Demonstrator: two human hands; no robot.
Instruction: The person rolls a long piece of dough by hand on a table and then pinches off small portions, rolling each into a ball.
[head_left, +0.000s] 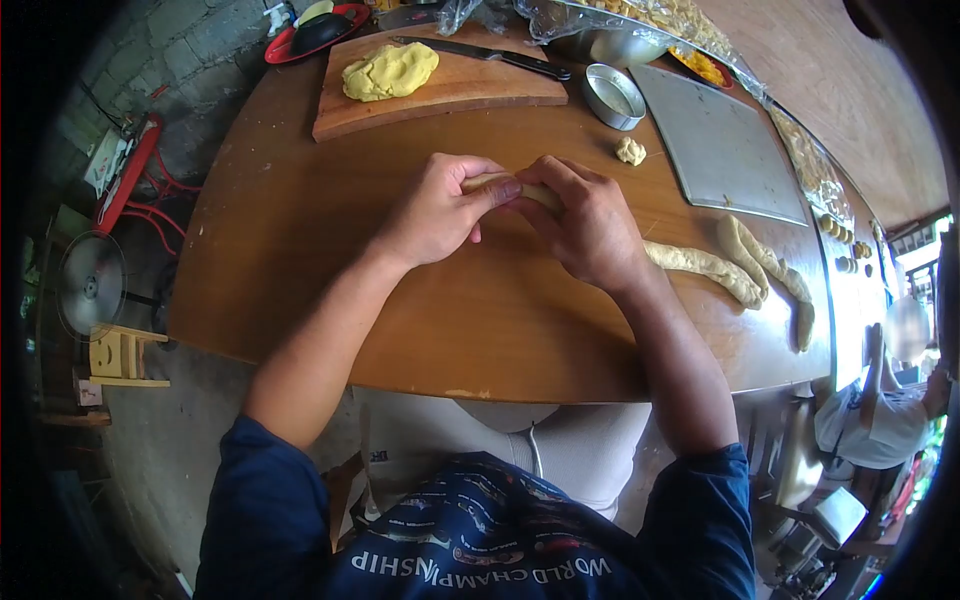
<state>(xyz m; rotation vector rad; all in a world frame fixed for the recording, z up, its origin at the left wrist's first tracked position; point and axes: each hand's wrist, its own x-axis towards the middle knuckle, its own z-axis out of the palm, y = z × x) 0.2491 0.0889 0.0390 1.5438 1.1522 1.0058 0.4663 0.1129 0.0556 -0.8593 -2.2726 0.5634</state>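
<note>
Above the middle of the wooden table, my left hand [445, 212] and my right hand [582, 215] meet around a rope of pale dough [541, 196]. Fingers of both hands are closed on it, and they cover much of its length. To the right of my right wrist lie more dough ropes [705, 264], one of them bent back on itself. A small lump of dough [630, 151] rests just beyond my right hand. Farther off, a yellow dough mass [391, 73] sits on a wooden cutting board [450, 98].
A black-handled knife [485, 55] lies on the board. Beside it stand a round metal tin [613, 97] and a flat metal tray [720, 145]. A steel bowl [610, 46] and plastic-covered pieces are at the back. On the far right sits another person [870, 425].
</note>
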